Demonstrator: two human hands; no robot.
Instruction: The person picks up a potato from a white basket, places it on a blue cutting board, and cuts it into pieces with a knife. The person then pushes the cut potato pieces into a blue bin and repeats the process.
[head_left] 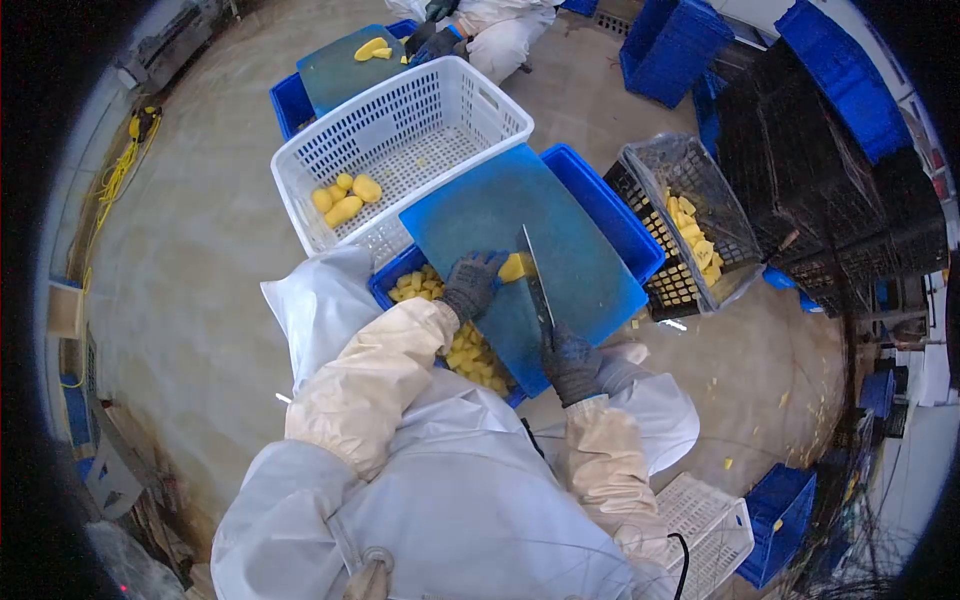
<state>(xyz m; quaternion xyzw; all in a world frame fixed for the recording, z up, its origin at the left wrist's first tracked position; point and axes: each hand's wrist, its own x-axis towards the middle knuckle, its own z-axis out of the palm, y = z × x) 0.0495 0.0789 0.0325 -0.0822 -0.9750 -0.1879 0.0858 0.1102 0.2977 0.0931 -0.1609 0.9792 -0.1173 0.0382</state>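
Observation:
A blue cutting board (560,230) lies tilted across a blue bin (640,255). My left hand (473,284), in a grey glove, is on the board with its fingers against a yellow peeled piece (515,267). My right hand (571,362), also gloved, is closed round the handle of a knife (535,270), whose blade stands at the right end of the piece. Cut yellow chunks (475,358) fill the bin part below the board's left edge.
Beyond the board, a white basket (290,190) holds several peeled yellow pieces (345,200). A co-worker's gloved hands (437,42) are near another board (340,75). At right, a black crate (655,235) holds yellow pieces; stacked dark crates (800,150) stand beyond.

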